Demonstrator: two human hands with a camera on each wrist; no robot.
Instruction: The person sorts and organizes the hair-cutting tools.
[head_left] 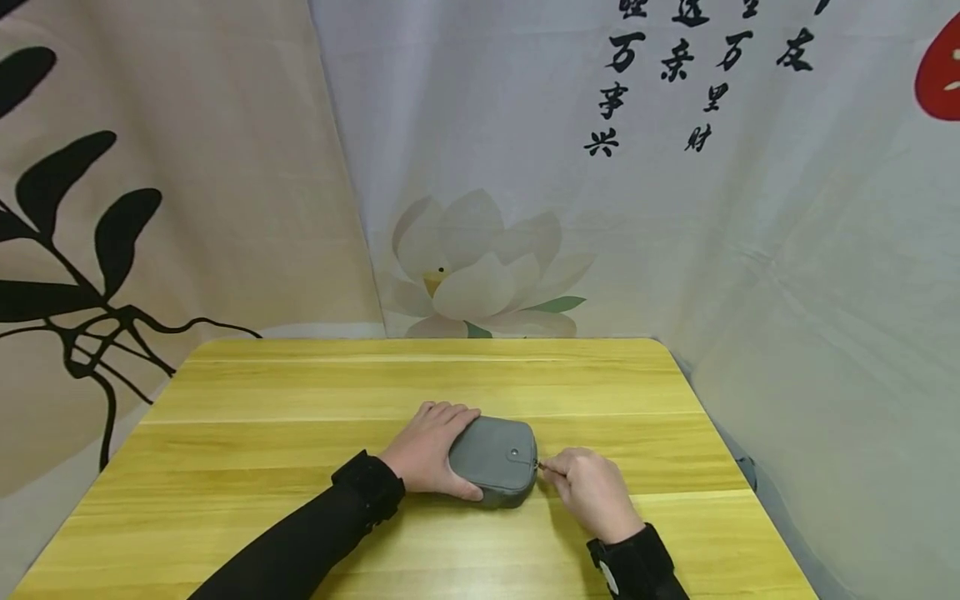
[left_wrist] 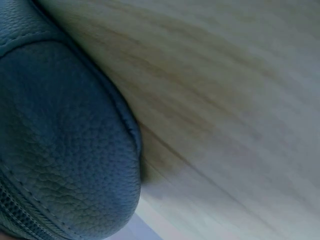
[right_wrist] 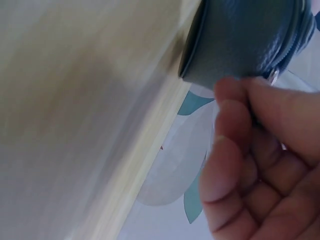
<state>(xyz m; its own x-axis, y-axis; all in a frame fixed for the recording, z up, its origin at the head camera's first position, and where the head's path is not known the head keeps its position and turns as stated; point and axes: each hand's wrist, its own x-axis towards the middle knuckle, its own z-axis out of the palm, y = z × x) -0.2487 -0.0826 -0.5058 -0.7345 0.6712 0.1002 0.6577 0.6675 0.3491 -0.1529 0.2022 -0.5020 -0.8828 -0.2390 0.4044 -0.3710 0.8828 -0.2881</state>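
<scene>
A small grey leather-look zip pouch sits on the wooden table, with a snap tab on its top. My left hand grips its left end, fingers along the far side and thumb on the near side. At the right end, my right hand pinches the zipper pull between thumb and forefinger. The left wrist view shows the pouch's pebbled side and part of the zip. In the right wrist view, the right-hand fingers are curled, and the pull is mostly hidden.
The light wood table extends around the pouch on all sides. Behind it hangs a cloth backdrop printed with a lotus, dark leaves and writing. Black bands circle both wrists.
</scene>
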